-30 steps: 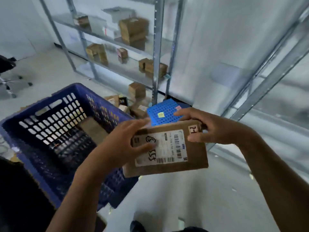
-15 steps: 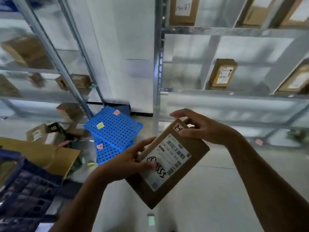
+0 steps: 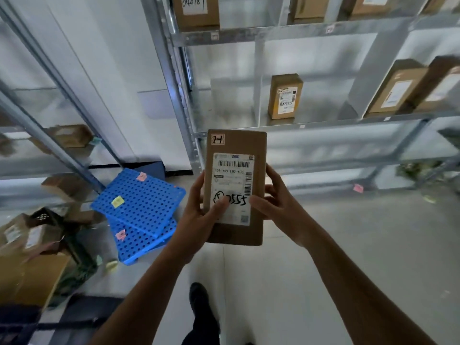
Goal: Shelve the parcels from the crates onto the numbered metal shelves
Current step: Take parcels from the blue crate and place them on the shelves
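The task is partway through, as far as can be judged. Several parcels already stand on the grey metal shelving unit (image 3: 323, 123): a small upright brown box with a yellowish label (image 3: 285, 97) near the middle of one shelf, two larger brown boxes (image 3: 395, 88) leaning towards that shelf's right end, and more brown boxes (image 3: 196, 11) along the shelf above.

One flat brown cardboard parcel with a white shipping label (image 3: 235, 188) is not yet shelved. It is held upright in the air, in front of the shelf's front edge near the left upright. The left hand (image 3: 201, 215) grips its left edge with the thumb across the label; the right hand (image 3: 276, 202) grips its right edge. A small sticker at its top left corner seems to read 2-4. The tags on the shelf edges are too small to read.

More is left: loose brown parcels (image 3: 29, 235) lie on the floor at the left, beside blue perforated plastic panels (image 3: 139, 202).
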Available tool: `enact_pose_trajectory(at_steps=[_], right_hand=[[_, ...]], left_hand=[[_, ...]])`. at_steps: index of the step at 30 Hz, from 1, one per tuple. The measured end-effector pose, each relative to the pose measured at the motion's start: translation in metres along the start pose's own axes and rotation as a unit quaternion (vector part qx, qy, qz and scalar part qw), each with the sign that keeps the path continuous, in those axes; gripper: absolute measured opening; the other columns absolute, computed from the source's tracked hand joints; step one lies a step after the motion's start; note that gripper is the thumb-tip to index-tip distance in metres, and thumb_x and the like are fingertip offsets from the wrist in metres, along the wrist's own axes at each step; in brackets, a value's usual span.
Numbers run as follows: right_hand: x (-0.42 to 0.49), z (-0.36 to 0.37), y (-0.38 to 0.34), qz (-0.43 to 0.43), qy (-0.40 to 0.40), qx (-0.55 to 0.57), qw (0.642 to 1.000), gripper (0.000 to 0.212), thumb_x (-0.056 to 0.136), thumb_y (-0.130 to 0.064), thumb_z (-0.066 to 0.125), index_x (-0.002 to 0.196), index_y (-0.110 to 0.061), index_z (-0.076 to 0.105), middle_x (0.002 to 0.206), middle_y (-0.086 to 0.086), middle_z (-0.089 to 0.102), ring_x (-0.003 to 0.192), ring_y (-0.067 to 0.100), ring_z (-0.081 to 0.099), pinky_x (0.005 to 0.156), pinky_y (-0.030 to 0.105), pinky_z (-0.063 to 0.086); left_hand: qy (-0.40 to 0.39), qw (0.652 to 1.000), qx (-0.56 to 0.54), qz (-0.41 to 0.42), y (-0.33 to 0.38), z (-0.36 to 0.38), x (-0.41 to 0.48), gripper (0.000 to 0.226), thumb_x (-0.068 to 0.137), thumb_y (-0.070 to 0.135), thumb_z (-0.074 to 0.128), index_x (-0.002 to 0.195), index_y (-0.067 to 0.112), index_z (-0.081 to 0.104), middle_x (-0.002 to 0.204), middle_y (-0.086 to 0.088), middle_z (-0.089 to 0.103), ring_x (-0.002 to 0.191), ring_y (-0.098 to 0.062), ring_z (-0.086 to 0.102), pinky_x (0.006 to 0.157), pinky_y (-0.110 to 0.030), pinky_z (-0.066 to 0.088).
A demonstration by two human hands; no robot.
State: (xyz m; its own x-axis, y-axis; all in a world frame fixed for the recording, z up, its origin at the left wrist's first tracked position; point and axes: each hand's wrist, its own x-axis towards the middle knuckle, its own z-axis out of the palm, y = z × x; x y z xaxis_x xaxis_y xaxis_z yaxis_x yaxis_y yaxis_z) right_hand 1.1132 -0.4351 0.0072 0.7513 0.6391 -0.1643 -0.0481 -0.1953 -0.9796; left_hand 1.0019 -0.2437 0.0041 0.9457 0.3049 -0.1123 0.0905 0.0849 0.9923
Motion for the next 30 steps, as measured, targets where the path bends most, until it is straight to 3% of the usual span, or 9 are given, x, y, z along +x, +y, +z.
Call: enact_pose_trajectory(at_steps=[6, 10, 13, 16, 18, 21, 25, 30], right_hand=[[0.066, 0.007, 0.003, 0.016, -0.006, -0.052, 0.998, 0.111, 0.064, -0.078, 0.082, 0.153, -0.062, 0.018, 0.115, -0.032, 0.065, 0.108, 0.002, 0.071, 0.088, 0.041, 0.065], [0.124, 0.008, -0.009, 0.046, -0.011, -0.060, 0.997, 0.116, 0.065, -0.065, 0.085, 0.158, -0.054, 0.016, 0.129, -0.017, 0.061, 0.112, 0.018, 0.069, 0.085, 0.043, 0.066], [0.167, 0.008, -0.018, 0.058, -0.010, -0.065, 0.996, 0.115, 0.065, -0.058, 0.087, 0.158, -0.050, 0.019, 0.134, -0.013, 0.060, 0.117, 0.019, 0.067, 0.084, 0.043, 0.066], [0.209, 0.008, -0.020, 0.052, -0.001, -0.072, 0.996, 0.111, 0.067, -0.054, 0.090, 0.154, -0.053, 0.021, 0.133, -0.018, 0.059, 0.117, 0.013, 0.065, 0.081, 0.034, 0.064], [0.236, 0.006, -0.019, 0.050, 0.002, -0.068, 0.996, 0.110, 0.067, -0.054, 0.091, 0.152, -0.053, 0.022, 0.134, -0.020, 0.058, 0.119, 0.013, 0.064, 0.083, 0.031, 0.063], [0.278, -0.004, -0.013, 0.053, 0.015, -0.035, 0.998, 0.112, 0.066, -0.047, 0.093, 0.156, -0.042, 0.026, 0.140, -0.011, 0.058, 0.125, 0.019, 0.064, 0.097, 0.045, 0.061], [0.343, -0.027, -0.001, 0.056, 0.020, -0.015, 0.998, 0.117, 0.062, -0.045, 0.096, 0.157, -0.034, 0.028, 0.139, -0.008, 0.059, 0.122, 0.014, 0.066, 0.091, 0.038, 0.063], [0.431, -0.057, 0.020, 0.043, -0.001, -0.050, 0.998, 0.110, 0.060, -0.053, 0.091, 0.152, -0.028, 0.035, 0.135, -0.010, 0.064, 0.119, 0.008, 0.067, 0.088, 0.031, 0.063]], left_hand=[[0.024, 0.999, -0.014, 0.020, -0.003, -0.021, 0.067, 0.091, 0.071, 0.069, 0.080, 0.147, 0.059, 0.031, 0.121, 0.023, 0.065, 0.113, -0.011, 0.069, 0.079, -0.035, 0.063], [0.018, 0.999, -0.018, 0.025, -0.003, -0.045, 0.122, 0.081, 0.080, 0.057, 0.076, 0.147, 0.061, 0.030, 0.131, 0.011, 0.062, 0.113, -0.010, 0.069, 0.078, -0.034, 0.063], [0.009, 0.999, -0.013, 0.039, -0.001, -0.064, 0.163, 0.073, 0.085, 0.050, 0.074, 0.144, 0.065, 0.032, 0.126, 0.021, 0.064, 0.113, -0.005, 0.068, 0.076, -0.027, 0.062], [-0.002, 0.999, 0.010, 0.041, 0.001, -0.083, 0.201, 0.071, 0.083, 0.052, 0.071, 0.140, 0.070, 0.033, 0.125, 0.028, 0.062, 0.115, -0.003, 0.066, 0.076, -0.023, 0.061], [0.012, 0.997, 0.069, 0.035, 0.003, -0.095, 0.225, 0.076, 0.081, 0.061, 0.068, 0.147, 0.063, 0.030, 0.138, 0.019, 0.055, 0.123, -0.010, 0.061, 0.082, -0.031, 0.063], [0.055, 0.972, 0.228, 0.020, 0.005, -0.111, 0.259, 0.086, 0.080, 0.074, 0.057, 0.156, 0.048, 0.026, 0.157, 0.009, 0.038, 0.140, -0.014, 0.043, 0.105, -0.045, 0.052], [0.095, 0.908, 0.403, 0.065, 0.001, -0.130, 0.306, 0.087, 0.084, 0.080, 0.046, 0.158, 0.040, 0.024, 0.165, 0.012, 0.028, 0.155, -0.017, 0.020, 0.122, -0.047, 0.027], [0.101, 0.867, 0.486, 0.050, -0.010, -0.128, 0.366, 0.094, 0.083, 0.081, 0.040, 0.160, 0.031, 0.022, 0.168, 0.009, 0.023, 0.158, -0.018, 0.007, 0.125, -0.043, 0.012]])
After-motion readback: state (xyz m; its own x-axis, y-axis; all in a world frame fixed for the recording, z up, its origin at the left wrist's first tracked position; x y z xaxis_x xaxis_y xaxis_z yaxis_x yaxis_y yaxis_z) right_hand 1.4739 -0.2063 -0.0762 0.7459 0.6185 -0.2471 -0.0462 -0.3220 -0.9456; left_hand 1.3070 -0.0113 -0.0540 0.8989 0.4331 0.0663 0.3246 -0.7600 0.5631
